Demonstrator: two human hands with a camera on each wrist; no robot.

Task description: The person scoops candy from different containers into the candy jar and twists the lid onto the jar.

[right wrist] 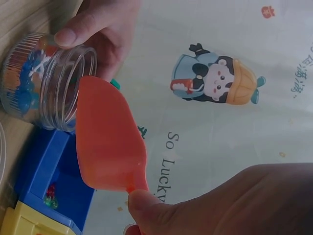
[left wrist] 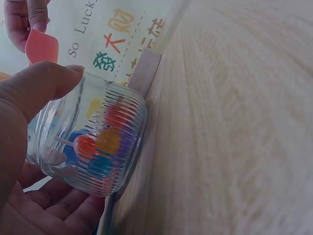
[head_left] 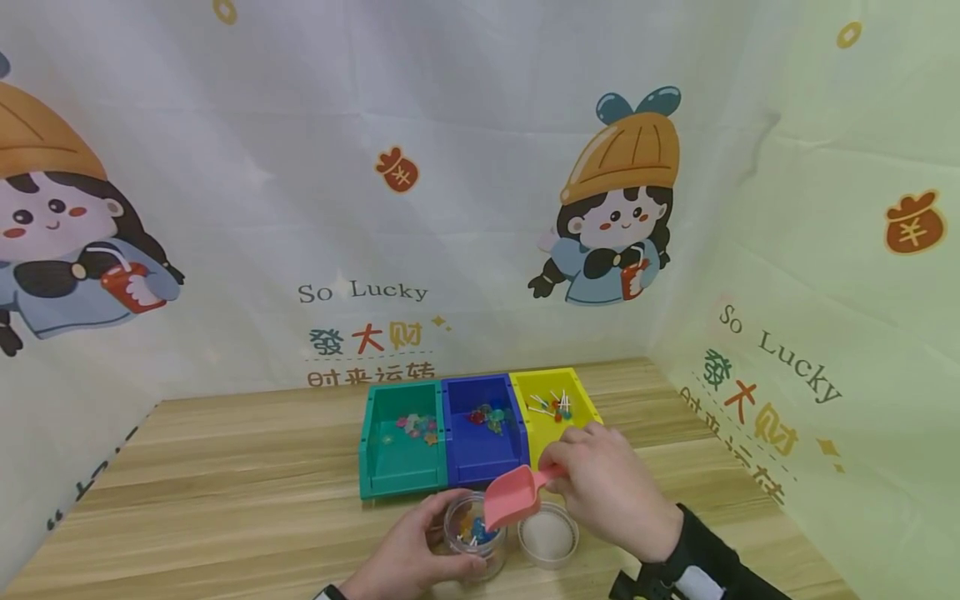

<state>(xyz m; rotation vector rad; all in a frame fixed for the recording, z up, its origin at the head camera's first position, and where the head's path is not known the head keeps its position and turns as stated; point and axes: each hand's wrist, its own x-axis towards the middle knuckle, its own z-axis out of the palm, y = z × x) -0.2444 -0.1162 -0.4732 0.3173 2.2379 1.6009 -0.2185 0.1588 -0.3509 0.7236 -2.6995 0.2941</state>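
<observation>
My left hand (head_left: 416, 550) holds a clear ribbed jar (left wrist: 98, 137) upright on the table, thumb on one side and fingers around the other. Inside lie small colourful pieces, some with white sticks like tiny lollipops. My right hand (head_left: 615, 492) pinches the handle of a pink scoop (head_left: 512, 497). The scoop's blade tilts down over the jar's open mouth; whether it touches the rim I cannot tell. No pieces show on the blade in the right wrist view. A round white lid (head_left: 548, 536) lies right of the jar.
Behind the jar stand three joined bins: green (head_left: 405, 479) with pale flower-like bits, blue (head_left: 486, 467) with shiny red and green bits, yellow (head_left: 551, 381) with small lollipop-like pieces. A printed cloth (head_left: 480, 208) walls in the back and sides of the wooden table (head_left: 247, 483).
</observation>
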